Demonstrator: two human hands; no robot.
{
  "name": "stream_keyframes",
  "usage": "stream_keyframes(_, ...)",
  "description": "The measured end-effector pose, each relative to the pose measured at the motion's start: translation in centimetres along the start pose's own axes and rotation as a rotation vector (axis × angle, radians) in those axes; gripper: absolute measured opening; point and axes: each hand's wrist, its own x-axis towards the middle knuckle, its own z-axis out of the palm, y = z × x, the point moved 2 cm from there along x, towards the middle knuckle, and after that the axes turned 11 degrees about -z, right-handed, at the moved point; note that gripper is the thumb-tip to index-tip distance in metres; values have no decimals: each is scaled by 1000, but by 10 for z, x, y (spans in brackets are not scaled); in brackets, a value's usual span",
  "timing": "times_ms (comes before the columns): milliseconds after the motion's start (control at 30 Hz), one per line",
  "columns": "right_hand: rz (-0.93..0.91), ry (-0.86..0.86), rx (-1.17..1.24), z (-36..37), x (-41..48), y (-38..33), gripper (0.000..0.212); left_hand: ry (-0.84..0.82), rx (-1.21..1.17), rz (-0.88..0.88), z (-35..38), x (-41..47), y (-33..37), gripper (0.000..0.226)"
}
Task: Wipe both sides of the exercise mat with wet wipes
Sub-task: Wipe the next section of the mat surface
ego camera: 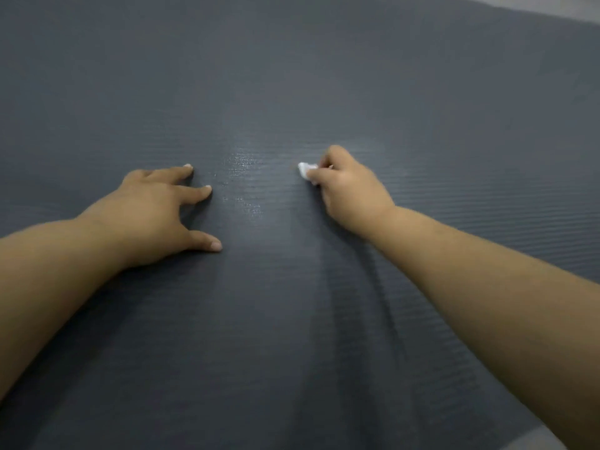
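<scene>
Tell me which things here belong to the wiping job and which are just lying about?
In the job:
grey exercise mat
white wet wipe, bunched in the right hand
left hand, fingers spread, resting on the mat

Not in the job:
only pale floor past the mat's edge

Dark grey mat (292, 76) with fine ribbed stripes; white wipe (305, 170); pale grey floor (552, 3).

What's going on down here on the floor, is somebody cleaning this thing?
Yes. A person leans over a dark grey exercise mat. The right hand grips a small bunched white wet wipe and holds it against the mat. The left hand rests on the mat with spread fingers. A shiny damp-looking patch lies between the hands.
</scene>
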Motion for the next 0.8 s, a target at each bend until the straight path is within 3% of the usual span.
stream_keyframes(100,419,158,-128,-17,-30,65,35,8,16,18,9,-2,1,108)
stream_keyframes(167,590,208,-41,-10,-28,54,33,58,41,10,17,-2,3,98)
stream_keyframes(233,559,223,31,7,-20,7,33,78,65,-4,19,-3,3,94)
stream_keyframes(333,116,196,151,18,-25,-86,24,78,125,-31,16,-10,4,88)
stream_keyframes(433,-185,51,261,2,-55,-122,39,99,171,-24,15,-22,6,76)
stream_keyframes(500,-113,24,169,-5,-66,-90,49,69,176,5,14,-32,6,66)
stream_keyframes(667,557,116,-41,-16,-94,6,38,-166,160,44,5,-60,2,83)
stream_keyframes(733,604,124,28,-7,-85,-23,34,-162,216,55,8,-68,4,85)
stream_keyframes(800,496,126,137,4,-79,-79,22,-103,296,64,21,-72,8,85)
